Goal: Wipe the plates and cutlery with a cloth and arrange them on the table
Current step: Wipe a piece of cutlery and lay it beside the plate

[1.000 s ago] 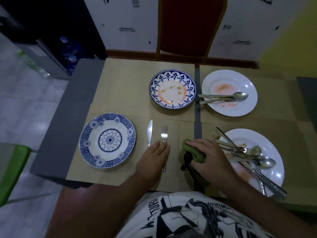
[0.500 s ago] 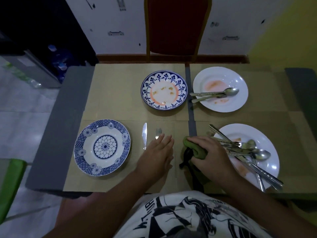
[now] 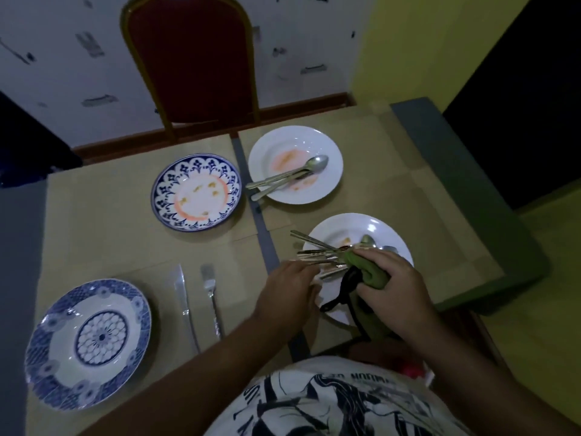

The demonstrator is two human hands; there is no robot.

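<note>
Table (image 3: 456, 190), tan mats (image 3: 110, 240): clean blue plate (image 3: 41, 350), knife (image 3: 184, 297), fork (image 3: 212, 297), soiled blue plate (image 3: 169, 180), far white plate (image 3: 330, 146), near white plate (image 3: 386, 229).

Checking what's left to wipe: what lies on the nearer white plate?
A pile of cutlery and orange smears on the nearer white plate. The right hand, gripping the green cloth, and the left hand hide its near part.
</note>
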